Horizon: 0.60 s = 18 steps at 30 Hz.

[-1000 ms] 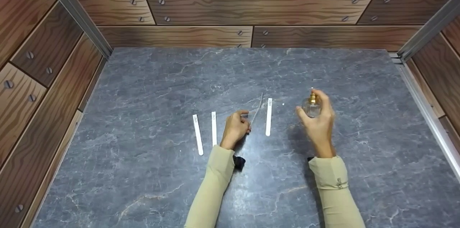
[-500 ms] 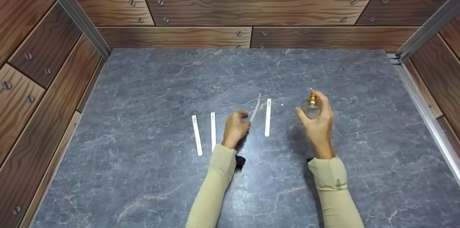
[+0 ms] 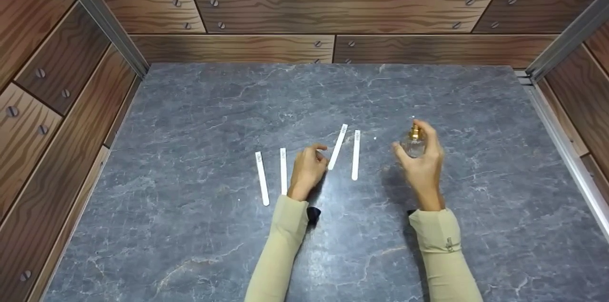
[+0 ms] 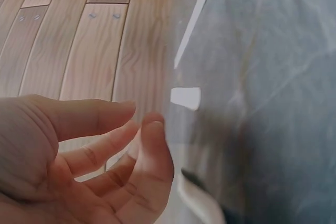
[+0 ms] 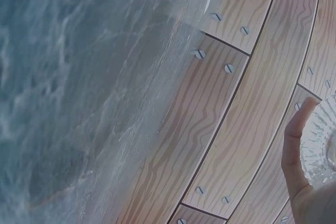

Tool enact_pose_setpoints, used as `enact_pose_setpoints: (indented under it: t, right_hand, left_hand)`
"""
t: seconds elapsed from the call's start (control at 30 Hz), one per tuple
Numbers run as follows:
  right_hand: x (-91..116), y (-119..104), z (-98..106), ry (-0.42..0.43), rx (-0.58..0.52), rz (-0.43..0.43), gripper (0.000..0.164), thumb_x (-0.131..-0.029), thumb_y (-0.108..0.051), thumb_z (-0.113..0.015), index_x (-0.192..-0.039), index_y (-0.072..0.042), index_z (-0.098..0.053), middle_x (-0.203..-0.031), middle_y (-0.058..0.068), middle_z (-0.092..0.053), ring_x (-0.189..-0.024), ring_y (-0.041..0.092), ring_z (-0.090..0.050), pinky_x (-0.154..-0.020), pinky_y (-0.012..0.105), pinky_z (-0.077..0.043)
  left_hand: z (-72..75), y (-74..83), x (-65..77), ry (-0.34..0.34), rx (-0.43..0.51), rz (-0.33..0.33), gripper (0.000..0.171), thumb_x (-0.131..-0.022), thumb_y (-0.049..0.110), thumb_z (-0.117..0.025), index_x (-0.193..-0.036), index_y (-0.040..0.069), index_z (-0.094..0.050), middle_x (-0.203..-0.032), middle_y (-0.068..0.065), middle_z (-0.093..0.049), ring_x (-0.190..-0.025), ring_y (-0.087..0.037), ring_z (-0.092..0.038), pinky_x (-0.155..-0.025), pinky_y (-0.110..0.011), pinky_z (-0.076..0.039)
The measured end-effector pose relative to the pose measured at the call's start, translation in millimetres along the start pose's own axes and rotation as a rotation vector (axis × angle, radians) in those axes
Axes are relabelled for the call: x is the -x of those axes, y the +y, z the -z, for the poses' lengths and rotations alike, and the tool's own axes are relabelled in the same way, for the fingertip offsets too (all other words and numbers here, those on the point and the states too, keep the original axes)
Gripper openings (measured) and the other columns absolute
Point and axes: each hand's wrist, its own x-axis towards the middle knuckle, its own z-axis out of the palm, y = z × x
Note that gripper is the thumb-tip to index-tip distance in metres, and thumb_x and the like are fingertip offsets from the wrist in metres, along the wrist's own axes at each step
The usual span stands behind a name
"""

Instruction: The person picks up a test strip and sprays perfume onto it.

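Observation:
My right hand (image 3: pixel 423 164) holds a clear glass perfume bottle (image 3: pixel 413 148) with a gold spray neck, upright above the table. In the right wrist view, the ribbed glass of the bottle (image 5: pixel 317 142) shows beside a curled finger. My left hand (image 3: pixel 308 169) hovers over the table with fingers loosely bent. The left wrist view shows nothing between its fingertips. Just right of those fingers, a white paper test strip (image 3: pixel 338 146) lies slanted. A second strip (image 3: pixel 356 154) lies to its right. Left of the hand are two more, the outer strip (image 3: pixel 262 178) and the inner strip (image 3: pixel 283 169), partly hidden by the sleeve.
The grey marbled table (image 3: pixel 214 112) carries all the strips. Wood-patterned walls (image 3: pixel 266 9) enclose it at the back and sides, with metal rails (image 3: pixel 571 159) at the edges. A tiny white speck (image 3: pixel 375 138) lies between the strips and the bottle.
The slanted strip, seen edge-on at my left fingers before, has turned over to show its white face. My left hand has let it go and moved slightly left. My right hand stays put.

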Motion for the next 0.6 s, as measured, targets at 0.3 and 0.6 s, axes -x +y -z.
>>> enact_pose_setpoints:
  t: [0.3,0.6]
  right_hand:
    - [-1,1,1,0.015,-0.017,-0.002,0.059,-0.070,0.021,-0.078,-0.125,0.009,-0.059,-0.102,0.020,-0.065,-0.092,0.007,-0.057,-0.079,0.015,-0.046]
    - [-2,-2,0,0.025,-0.022,-0.003,0.058,-0.070,0.021,-0.079,-0.123,0.009,-0.060,-0.105,0.019,-0.066,-0.097,0.005,-0.057,-0.086,0.018,-0.045]
  left_hand:
    - [16.9,-0.8,9.9,0.030,0.034,-0.031,0.027,-0.087,-0.007,-0.069,-0.114,-0.003,-0.072,-0.094,-0.015,-0.072,-0.082,-0.027,-0.070,-0.075,-0.038,-0.057]
    - [24.9,-8.1,16.5,0.017,0.062,-0.019,0.031,-0.087,-0.008,-0.070,-0.118,-0.005,-0.069,-0.100,-0.018,-0.070,-0.087,-0.030,-0.071,-0.079,-0.041,-0.057]
